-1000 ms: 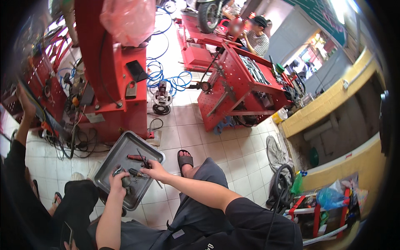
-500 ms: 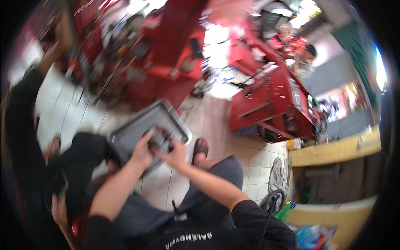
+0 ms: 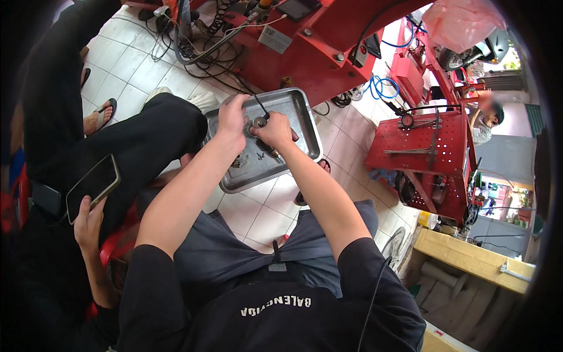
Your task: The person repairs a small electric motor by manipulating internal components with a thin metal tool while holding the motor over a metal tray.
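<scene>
Well, red machine [image 3: 331,58]: just beyond the tray, with dark cables [image 3: 202,57] beside it above white floor tiles [image 3: 124,61].
Perforated red cart [image 3: 423,138]: farther off, to the right.
Grey metal tray [image 3: 301,115]: in front of the person, beneath both hands.
Left hand [image 3: 233,120]: above the tray's left part, fingers partly bent; whether it grips anything, I cannot tell.
Right hand [image 3: 274,130]: fingers curled round the round metal part.
Round metal part [image 3: 259,122]: over the tray, between the hands.
Small dark pieces [image 3: 261,156]: on the tray's floor.
</scene>
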`<act>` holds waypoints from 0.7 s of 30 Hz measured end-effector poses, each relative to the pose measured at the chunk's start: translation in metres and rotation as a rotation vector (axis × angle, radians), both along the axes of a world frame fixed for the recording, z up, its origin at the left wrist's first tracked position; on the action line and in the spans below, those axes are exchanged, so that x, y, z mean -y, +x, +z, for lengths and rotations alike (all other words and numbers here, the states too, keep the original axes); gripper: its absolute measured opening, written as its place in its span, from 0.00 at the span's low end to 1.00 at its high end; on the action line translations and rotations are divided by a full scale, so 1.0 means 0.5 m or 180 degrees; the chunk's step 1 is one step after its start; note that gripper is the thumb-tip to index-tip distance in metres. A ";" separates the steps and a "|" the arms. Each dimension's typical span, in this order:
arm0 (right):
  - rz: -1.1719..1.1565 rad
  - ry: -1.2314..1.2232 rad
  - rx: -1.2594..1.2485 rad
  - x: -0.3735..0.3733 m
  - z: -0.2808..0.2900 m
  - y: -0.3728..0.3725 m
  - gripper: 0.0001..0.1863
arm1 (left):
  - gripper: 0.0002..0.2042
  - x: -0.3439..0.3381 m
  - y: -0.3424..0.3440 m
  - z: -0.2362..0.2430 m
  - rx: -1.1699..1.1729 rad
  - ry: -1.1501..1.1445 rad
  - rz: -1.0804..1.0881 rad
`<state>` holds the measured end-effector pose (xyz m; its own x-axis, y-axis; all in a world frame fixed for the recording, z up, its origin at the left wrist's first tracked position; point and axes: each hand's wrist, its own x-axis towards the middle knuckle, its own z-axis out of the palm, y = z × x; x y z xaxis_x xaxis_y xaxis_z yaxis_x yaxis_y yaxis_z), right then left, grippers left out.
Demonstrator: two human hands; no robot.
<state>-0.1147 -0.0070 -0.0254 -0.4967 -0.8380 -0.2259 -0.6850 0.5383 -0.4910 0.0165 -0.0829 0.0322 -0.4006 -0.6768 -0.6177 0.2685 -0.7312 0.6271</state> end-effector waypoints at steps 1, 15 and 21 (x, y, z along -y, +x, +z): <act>0.0072 0.0070 0.0024 0.011 0.003 0.013 0.27 | 0.26 0.001 0.000 -0.003 0.0061 0.0041 0.0063; 0.0247 -0.0200 0.0166 -0.022 -0.051 -0.036 0.27 | 0.16 0.026 0.006 0.012 -0.0024 0.0160 0.0572; 0.0253 -0.0055 0.0087 -0.203 -0.069 -0.102 0.18 | 0.11 0.024 -0.006 0.011 -0.0243 0.0163 0.0428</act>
